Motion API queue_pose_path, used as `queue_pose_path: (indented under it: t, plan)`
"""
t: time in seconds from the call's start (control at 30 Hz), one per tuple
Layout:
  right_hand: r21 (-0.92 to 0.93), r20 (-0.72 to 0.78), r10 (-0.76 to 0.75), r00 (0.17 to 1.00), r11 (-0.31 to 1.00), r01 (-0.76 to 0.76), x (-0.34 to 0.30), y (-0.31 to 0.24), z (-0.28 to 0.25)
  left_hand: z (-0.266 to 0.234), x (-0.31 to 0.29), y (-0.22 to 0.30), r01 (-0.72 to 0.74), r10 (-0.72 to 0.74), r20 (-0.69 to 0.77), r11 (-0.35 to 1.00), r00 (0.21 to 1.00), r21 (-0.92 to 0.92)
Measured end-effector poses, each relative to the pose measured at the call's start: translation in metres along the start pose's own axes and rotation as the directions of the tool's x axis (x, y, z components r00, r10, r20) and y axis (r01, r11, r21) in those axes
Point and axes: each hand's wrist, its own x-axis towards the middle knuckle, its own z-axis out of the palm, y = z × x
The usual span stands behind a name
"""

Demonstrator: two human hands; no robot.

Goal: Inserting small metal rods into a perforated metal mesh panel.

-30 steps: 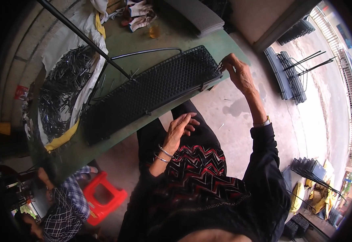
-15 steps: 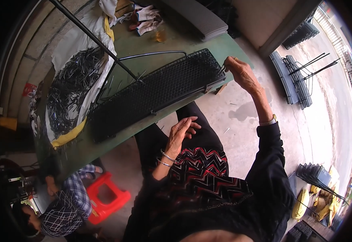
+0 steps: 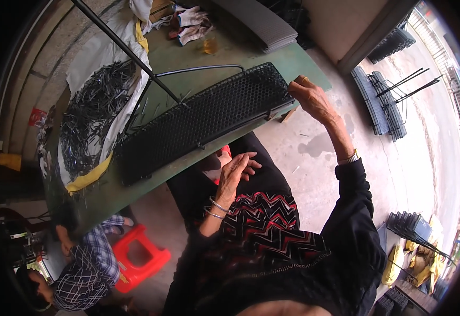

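A long black mesh shelf [image 3: 209, 113] lies slantwise on the green table, with a black rod and a bent wire frame [image 3: 201, 69] rising from its far side. My right hand [image 3: 312, 97] is at the shelf's right end corner, fingers closed in a pinch. What they pinch is hidden behind the fingers. My left hand [image 3: 236, 172] hovers over my lap, near the table's front edge, with its fingers loosely apart and nothing in them. Left of the shelf, a white sack [image 3: 134, 97] lies open, full of thin dark strips [image 3: 95, 116].
On the green table [image 3: 293, 66] are a stack of grey sheets [image 3: 261, 26], work gloves [image 3: 193, 23] and a glass of amber liquid [image 3: 209, 45]. A red stool [image 3: 159, 258] and another person [image 3: 85, 276] are at lower left. More mesh racks [image 3: 380, 102] stand on the floor at right.
My right hand has shifted slightly left and turned at the shelf corner, its fingers now tucked further in. My legs have moved a little, uncovering something red below the table. My left hand stays put.
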Motion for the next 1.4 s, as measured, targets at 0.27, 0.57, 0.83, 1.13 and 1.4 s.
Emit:
queue_pose_path:
  t: [0.27,0.57,0.83,1.13,1.4]
  plan:
    - [0.392,-0.318,0.356,0.879,0.893,-0.220,-0.018,-0.015,0.021,-0.010,-0.015,0.019,-0.180,0.179,-0.067,0.984,0.982,-0.008]
    - [0.703,-0.160,0.722,0.673,0.562,-0.436,-0.034,-0.005,0.072,-0.113,-0.042,0.088,-0.347,0.613,-0.564,0.785,0.553,0.513]
    - [0.771,-0.011,0.774,0.633,0.410,-0.487,-0.036,0.002,0.075,-0.299,-0.070,0.037,-0.057,0.666,-0.732,0.744,0.143,0.666]
    - [0.758,-0.146,0.774,0.616,0.487,-0.433,-0.034,0.008,0.087,-0.290,-0.060,0.032,0.007,0.488,-0.828,0.861,0.277,0.509]
    - [0.790,-0.197,0.791,0.579,0.478,-0.384,-0.032,0.067,0.084,-0.245,-0.073,0.043,0.136,0.463,-0.811,0.833,0.358,0.536]
